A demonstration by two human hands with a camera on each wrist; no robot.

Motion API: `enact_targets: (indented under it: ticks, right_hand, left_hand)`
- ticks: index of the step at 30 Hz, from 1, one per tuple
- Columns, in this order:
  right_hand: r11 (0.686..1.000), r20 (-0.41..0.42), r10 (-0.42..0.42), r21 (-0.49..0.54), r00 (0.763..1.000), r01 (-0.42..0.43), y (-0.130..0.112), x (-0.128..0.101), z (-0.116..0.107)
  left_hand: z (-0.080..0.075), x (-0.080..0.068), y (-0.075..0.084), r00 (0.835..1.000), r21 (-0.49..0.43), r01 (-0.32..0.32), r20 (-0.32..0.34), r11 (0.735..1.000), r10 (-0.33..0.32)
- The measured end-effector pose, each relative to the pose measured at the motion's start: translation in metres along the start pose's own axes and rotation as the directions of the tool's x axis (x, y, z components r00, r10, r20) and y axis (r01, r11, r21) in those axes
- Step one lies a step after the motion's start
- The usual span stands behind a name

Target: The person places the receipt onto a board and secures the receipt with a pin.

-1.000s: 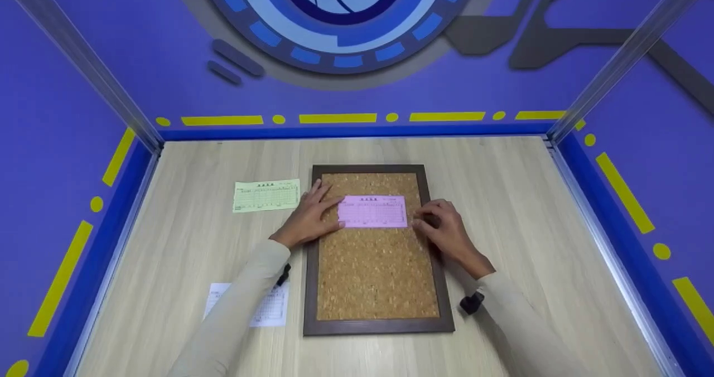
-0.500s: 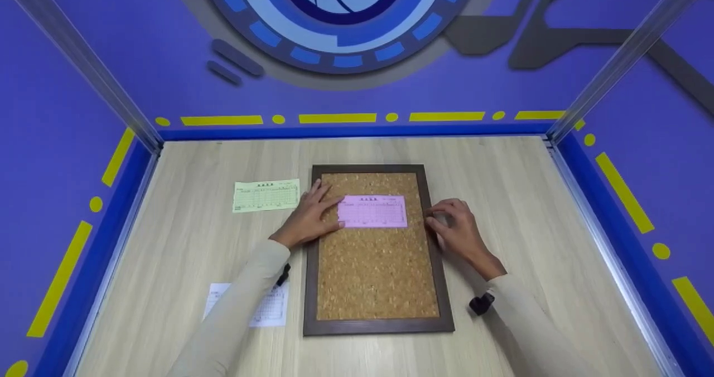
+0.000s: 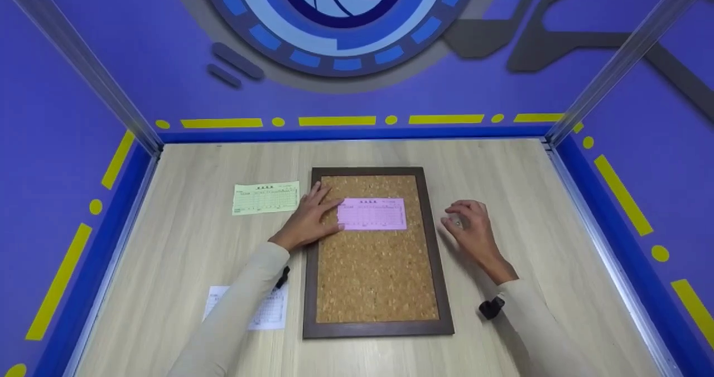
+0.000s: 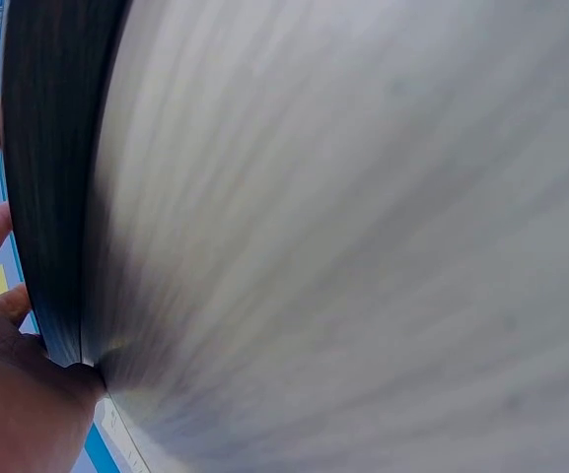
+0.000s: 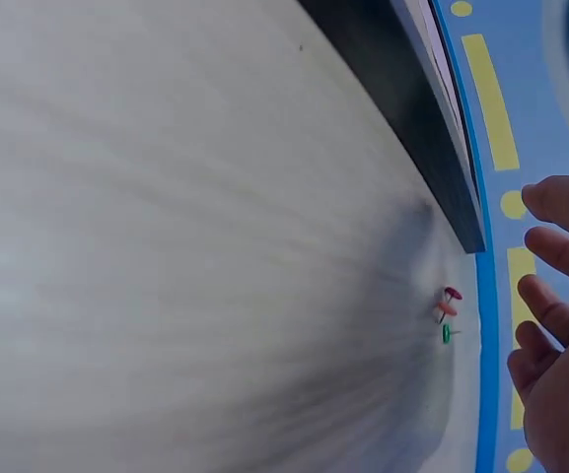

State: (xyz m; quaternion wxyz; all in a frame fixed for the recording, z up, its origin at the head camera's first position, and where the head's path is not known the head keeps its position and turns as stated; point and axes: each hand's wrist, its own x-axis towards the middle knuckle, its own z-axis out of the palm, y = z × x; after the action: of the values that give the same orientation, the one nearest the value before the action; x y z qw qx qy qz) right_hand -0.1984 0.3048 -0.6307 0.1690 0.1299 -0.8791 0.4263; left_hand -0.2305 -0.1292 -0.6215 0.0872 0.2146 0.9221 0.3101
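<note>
Withdrawn off the cork board (image 3: 377, 276), right hand (image 3: 471, 233) hangs loosely open; left hand (image 3: 309, 220) presses the pink slip (image 3: 372, 214) flat.

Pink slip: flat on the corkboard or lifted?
Flat: pink slip lies spread on the corkboard; left hand presses its left edge.

Long cream sleeves (image 3: 240, 299), small black wrist cameras (image 3: 491, 308), bare hands

A cork board (image 3: 376, 276) lies flat in the middle of the bench (image 3: 530, 187). A slip (image 3: 371, 214) lies on the board's upper half. Left of the board lies a second slip (image 3: 265, 198), and a third (image 3: 266, 313) sits nearer the front. Pushpins (image 5: 447, 313) lie on the bench right of the board.
</note>
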Motion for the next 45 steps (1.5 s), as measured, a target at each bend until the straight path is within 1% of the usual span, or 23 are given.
enact_targets:
  ticks: [5, 8, 20, 27, 31, 39, 42, 45]
  right_hand:
    - [1.0, -0.014, 0.015, -0.007, 1.0, -0.015, 0.009, -0.005, -0.003]
    - [1.0, -0.017, 0.026, -0.012, 1.0, -0.026, 0.013, -0.006, -0.005]
    - [0.992, 0.018, 0.129, -0.009, 0.991, -0.129, 0.021, -0.015, -0.004]
    - [0.985, 0.019, 0.172, 0.004, 0.985, -0.172, 0.022, -0.017, -0.004]
    - [0.982, 0.016, 0.188, 0.023, 0.982, -0.188, 0.024, -0.018, -0.003]
    - [0.971, -0.009, 0.236, 0.04, 0.972, -0.235, 0.028, -0.019, 0.0]
    - [0.968, -0.038, 0.251, 0.032, 0.967, -0.25, 0.027, -0.019, 0.003]
    - [0.969, -0.076, 0.245, 0.021, 0.966, -0.245, 0.026, -0.018, 0.008]
  left_hand:
    - [0.001, 0.0, 0.0, 1.0, 0.005, 0.011, 0.01, 1.0, -0.011]
    - [0.001, 0.0, -0.001, 1.0, 0.007, 0.003, 0.003, 1.0, -0.003]
    - [0.002, 0.001, -0.003, 1.0, 0.003, 0.004, 0.008, 1.0, -0.004]
    - [0.002, 0.001, -0.003, 1.0, 0.007, -0.025, -0.013, 1.0, 0.025]
    - [0.002, 0.001, -0.003, 1.0, 0.011, -0.024, -0.016, 1.0, 0.024]
    - [0.002, 0.0, -0.002, 1.0, 0.005, 0.006, -0.001, 1.0, -0.006]
    - [0.002, 0.0, -0.002, 1.0, 0.005, 0.0, -0.006, 1.0, 0.0]
    - [0.002, 0.0, -0.002, 1.0, 0.003, -0.003, -0.009, 1.0, 0.003]
